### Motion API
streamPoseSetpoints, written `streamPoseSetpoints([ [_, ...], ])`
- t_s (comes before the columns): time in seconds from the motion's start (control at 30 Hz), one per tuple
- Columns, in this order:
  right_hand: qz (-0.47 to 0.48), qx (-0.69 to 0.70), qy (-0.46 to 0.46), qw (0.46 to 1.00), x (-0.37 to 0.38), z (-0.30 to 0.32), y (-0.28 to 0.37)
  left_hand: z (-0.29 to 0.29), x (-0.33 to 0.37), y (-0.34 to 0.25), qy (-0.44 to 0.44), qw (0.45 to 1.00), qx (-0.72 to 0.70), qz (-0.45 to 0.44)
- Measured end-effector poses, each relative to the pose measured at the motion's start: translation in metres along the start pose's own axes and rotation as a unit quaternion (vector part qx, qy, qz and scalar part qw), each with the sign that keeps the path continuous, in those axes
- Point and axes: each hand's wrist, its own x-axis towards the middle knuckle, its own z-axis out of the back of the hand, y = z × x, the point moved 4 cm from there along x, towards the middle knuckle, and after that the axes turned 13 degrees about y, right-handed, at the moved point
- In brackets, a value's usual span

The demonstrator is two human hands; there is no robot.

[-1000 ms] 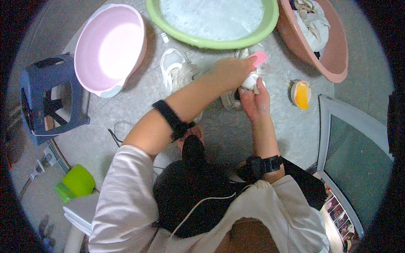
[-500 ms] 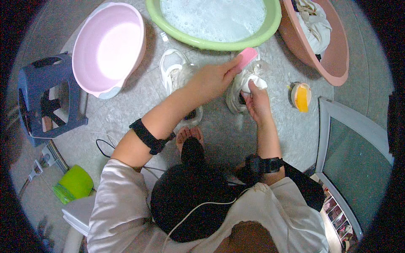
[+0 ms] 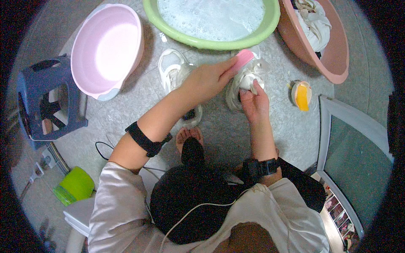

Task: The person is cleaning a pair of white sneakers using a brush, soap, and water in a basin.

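Two white sneakers stand side by side on the floor. My left hand (image 3: 211,79) is closed round a pink scrub brush (image 3: 244,58), held over the front of the right sneaker (image 3: 233,93); the brush's underside is hidden. At that same shoe's opening, my right hand (image 3: 255,100) pinches the white shoe tongue (image 3: 248,80) between thumb and fingers. Loose laces bunch around the tongue. The left sneaker (image 3: 169,63) is partly covered by my left hand and forearm.
A green basin (image 3: 211,43) of sudsy water stands ahead. A pink basin (image 3: 86,50) and a blue stool (image 3: 52,99) are at left. At right are a brownish-pink basin (image 3: 337,63) with clothes, a small round container with a yellow piece (image 3: 302,98), and a framed panel (image 3: 358,156).
The brush and my left hand have shifted slightly left and nearer. My right hand has turned a little, still at the tongue of the right sneaker.
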Motion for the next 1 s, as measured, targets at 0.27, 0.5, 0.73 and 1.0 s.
streamPoseSetpoints([
  [0.27,-0.007,-0.136,0.009,0.991,-0.004,0.001,0.000,-0.033,0.003,-0.004,0.075,0.993,0.092,-0.010],
  [0.5,-0.032,-0.192,0.036,0.980,-0.008,-0.014,-0.004,-0.037,0.047,-0.012,0.082,0.983,0.131,-0.098],
  [0.73,-0.053,-0.430,0.045,0.900,0.009,0.032,-0.011,-0.049,0.064,-0.027,0.168,0.949,0.252,-0.084],
  [1.0,-0.067,-0.533,0.047,0.842,-0.004,0.014,-0.003,-0.036,0.036,-0.023,0.162,0.964,0.185,-0.105],
])
